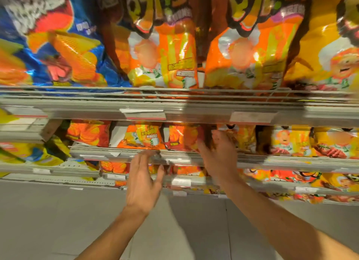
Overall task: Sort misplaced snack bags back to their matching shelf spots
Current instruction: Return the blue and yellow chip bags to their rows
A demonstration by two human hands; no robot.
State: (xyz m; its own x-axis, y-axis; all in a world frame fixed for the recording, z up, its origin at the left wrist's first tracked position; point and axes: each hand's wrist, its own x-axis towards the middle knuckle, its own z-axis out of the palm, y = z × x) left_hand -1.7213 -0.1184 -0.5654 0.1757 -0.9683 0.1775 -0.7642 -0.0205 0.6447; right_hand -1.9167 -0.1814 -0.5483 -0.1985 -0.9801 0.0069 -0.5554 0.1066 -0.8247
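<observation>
While reaching with both hands open, left idle, right touching glossy red crinkled snack bag at twelve o'clock: risks toppling orange neighbour.

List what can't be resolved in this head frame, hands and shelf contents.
- Right hand, head view: fingertips smeared by motion blur against the red bag; grip or mere touch unclear.
- Left hand: holds nothing visible, but its fingertips blur into the shelf rail.
- Price tags: print too blurred to read.
- Blue bag on the top shelf: cut off by the frame's left and top edges.
</observation>
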